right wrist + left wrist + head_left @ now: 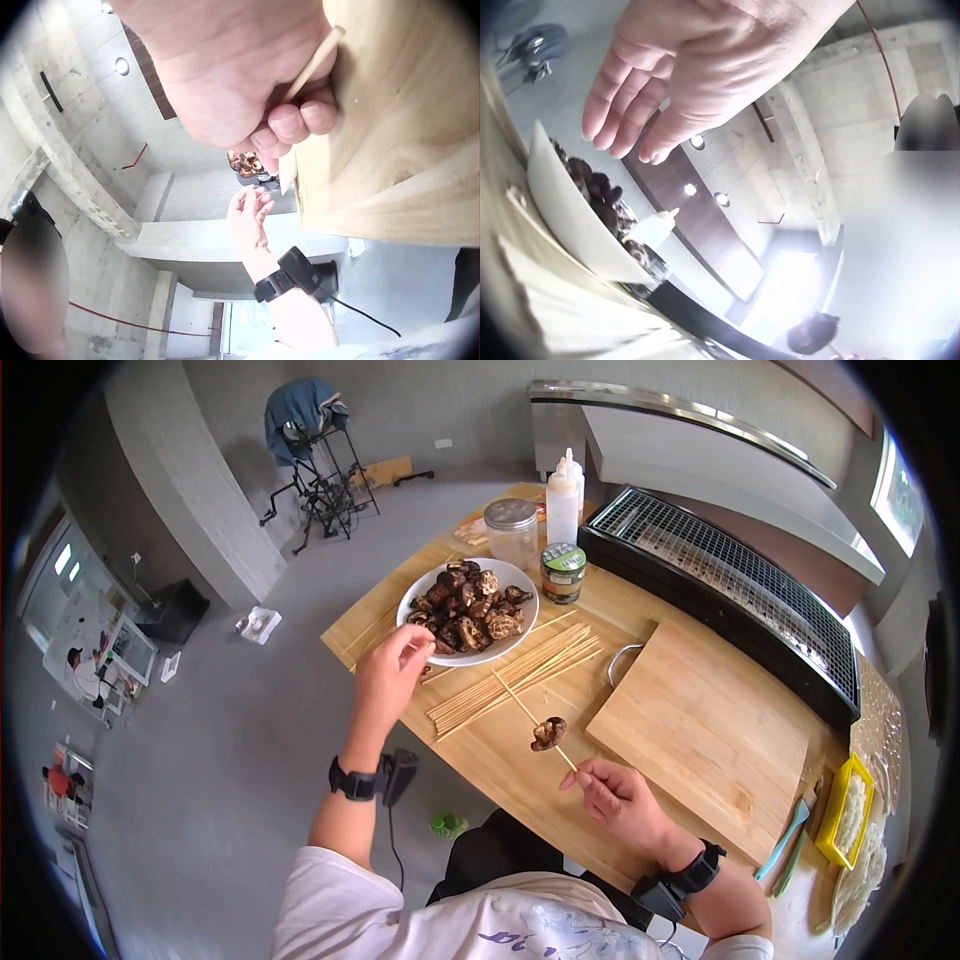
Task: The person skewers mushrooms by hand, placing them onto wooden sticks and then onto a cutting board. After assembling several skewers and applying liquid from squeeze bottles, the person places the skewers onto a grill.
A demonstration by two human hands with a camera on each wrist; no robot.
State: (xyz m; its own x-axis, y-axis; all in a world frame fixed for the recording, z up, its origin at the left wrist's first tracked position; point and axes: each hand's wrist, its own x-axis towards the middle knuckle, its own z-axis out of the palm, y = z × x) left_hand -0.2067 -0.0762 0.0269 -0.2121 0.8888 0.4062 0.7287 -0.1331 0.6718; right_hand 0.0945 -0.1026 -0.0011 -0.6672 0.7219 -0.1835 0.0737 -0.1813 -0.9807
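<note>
My right hand (622, 800) grips a thin wooden skewer (515, 698) near its lower end. Partway along it sits one dark brown mushroom (548, 734). The skewer's butt pokes out of the curled fingers (286, 124) in the right wrist view. At the near left rim of a white plate (408, 603), my left hand (392, 672) hovers with loosely bent fingers. Nothing lies between that hand's fingers and thumb in the left wrist view. Dark mushrooms (466, 605) are heaped on the plate. Loose skewers (510, 678) lie bundled beside it on the wooden table.
A wooden cutting board (700, 740) lies right of the skewers, before a long black grill (720, 580). Behind the plate stand a lidded jar (512, 535), a green-topped can (563, 573) and squeeze bottles (563, 505). A yellow basket (848, 810) and a blue brush (790, 836) are far right.
</note>
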